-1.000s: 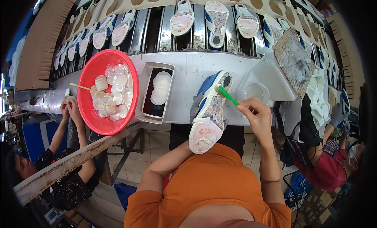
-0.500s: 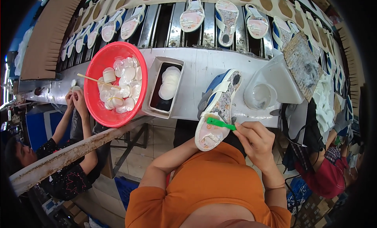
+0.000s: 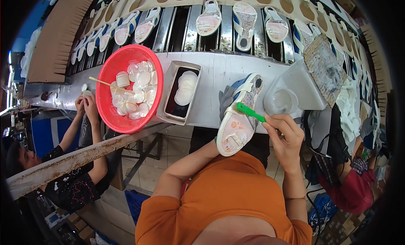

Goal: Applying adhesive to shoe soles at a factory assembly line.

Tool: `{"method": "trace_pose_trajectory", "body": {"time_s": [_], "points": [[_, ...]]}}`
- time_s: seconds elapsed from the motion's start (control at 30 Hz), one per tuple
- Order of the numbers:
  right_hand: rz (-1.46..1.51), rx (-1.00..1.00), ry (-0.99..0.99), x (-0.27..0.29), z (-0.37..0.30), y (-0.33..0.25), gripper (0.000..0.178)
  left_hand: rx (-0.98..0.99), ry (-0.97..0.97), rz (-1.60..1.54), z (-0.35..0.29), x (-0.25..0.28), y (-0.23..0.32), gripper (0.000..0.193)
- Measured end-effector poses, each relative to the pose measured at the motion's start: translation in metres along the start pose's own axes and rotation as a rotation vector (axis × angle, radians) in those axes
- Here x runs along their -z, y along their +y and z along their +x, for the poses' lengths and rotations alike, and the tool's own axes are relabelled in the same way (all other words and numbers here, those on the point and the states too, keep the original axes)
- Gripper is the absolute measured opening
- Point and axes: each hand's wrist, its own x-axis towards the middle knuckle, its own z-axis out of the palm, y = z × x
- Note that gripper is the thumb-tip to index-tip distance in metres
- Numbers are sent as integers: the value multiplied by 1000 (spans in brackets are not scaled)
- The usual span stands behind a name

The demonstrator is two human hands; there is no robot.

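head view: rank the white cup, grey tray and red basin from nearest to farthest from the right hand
From the right hand:
1. white cup, just above it on the bench
2. grey tray, further left
3. red basin, farthest left

I see a glossy red plastic basin (image 3: 128, 93). Just right of it sits a dull metal tray (image 3: 179, 93); further right, the shoe (image 3: 238, 116) shows a smooth rubbery sole under a green plastic brush (image 3: 249, 111).
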Motion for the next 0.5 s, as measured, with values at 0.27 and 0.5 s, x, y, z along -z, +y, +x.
{"method": "trace_pose_trajectory", "body": {"time_s": [0.27, 0.5], "points": [[110, 348, -48, 8, 4, -19, 15, -332, -190, 143, 39, 28, -13, 49], [-5, 323, -23, 9, 8, -33, 16, -661, -397, 387, 46, 21, 0, 51]]}}
